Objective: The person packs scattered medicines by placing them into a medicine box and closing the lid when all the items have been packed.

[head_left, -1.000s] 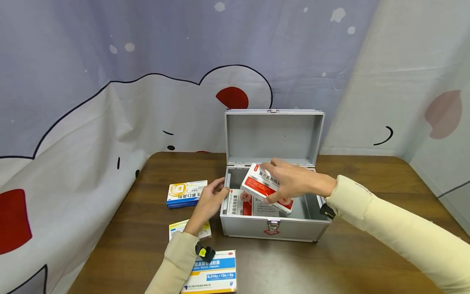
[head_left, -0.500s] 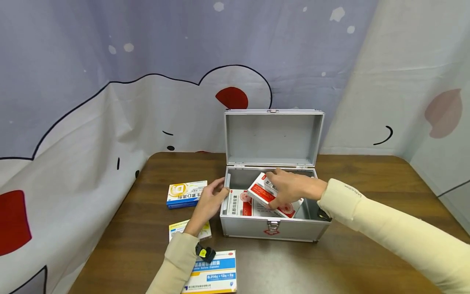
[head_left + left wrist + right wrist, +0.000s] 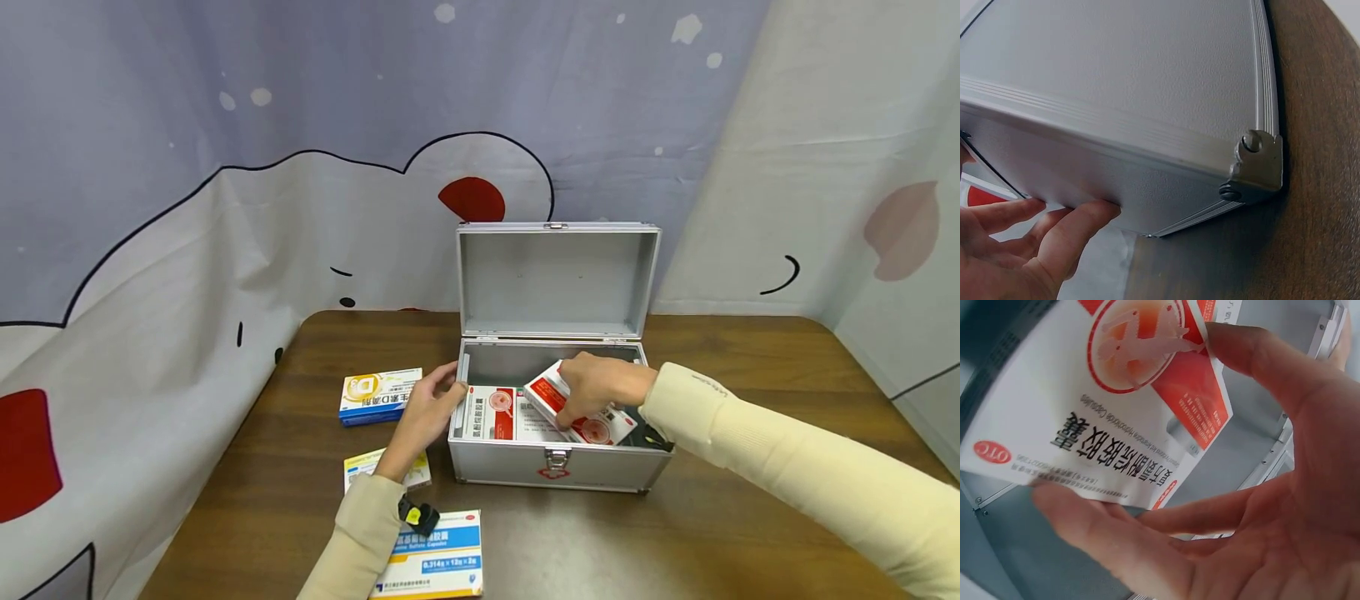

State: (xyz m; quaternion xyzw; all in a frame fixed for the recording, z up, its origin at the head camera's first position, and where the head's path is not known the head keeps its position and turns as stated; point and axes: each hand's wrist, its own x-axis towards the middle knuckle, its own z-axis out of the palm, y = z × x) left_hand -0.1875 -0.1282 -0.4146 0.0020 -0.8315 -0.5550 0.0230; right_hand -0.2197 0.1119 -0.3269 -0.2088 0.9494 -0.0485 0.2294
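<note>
A silver first-aid case (image 3: 510,462) stands with its lid raised. My left hand (image 3: 430,408) holds its left side, thumb at the rim and fingertips (image 3: 1107,209) against the outer wall. My right hand (image 3: 600,385) grips a white-and-red medicine box (image 3: 547,392) by its edges, thumb on one side and fingers on the other. That box is tilted inside the case, over its right half. In the right wrist view, the box's printed face (image 3: 1116,419) shows a round red picture. A second white-and-red medicine box (image 3: 487,414) lies in the case's left part.
Left of the case lie a blue-and-yellow vitamin D box (image 3: 367,396) and a yellow-and-white box (image 3: 362,462) partly covered by the left forearm. A larger blue-and-white capsule box (image 3: 442,554) lies nearer, on the wooden table (image 3: 600,542). A patterned curtain (image 3: 225,225) hangs behind.
My right hand has lowered the medicine box and moved it rightward inside the case, uncovering more of the second box. The left hand has stayed at the case's left side.
</note>
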